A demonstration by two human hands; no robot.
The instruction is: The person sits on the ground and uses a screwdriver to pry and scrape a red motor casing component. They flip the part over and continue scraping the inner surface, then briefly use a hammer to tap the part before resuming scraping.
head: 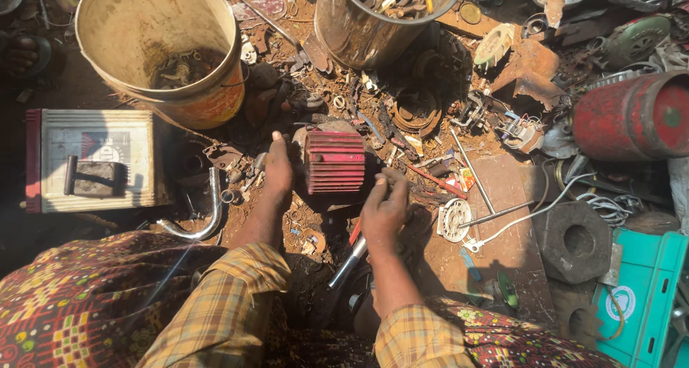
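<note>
Steadying a red ribbed motor casing [335, 161], the left hand [277, 168] lies flat; right hand [384, 208] grips a tool [349, 260].

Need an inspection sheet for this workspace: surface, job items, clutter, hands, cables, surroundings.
Surface: dirt ground, strewn with rusty bits.
Job's things: red finned motor casing between the hands; a tool with a metal shaft under the right hand.
Clutter: cream bucket holding scrap, steel bucket with tools, bent chrome pipe, white fan wheel, black ring block.
Grippers: left hand pressed on the casing's left side; right hand closed on the tool at the casing's lower right corner.
Cables: white wire running right of the hands.
Surroundings: old battery, red cylinder, teal crate.
</note>
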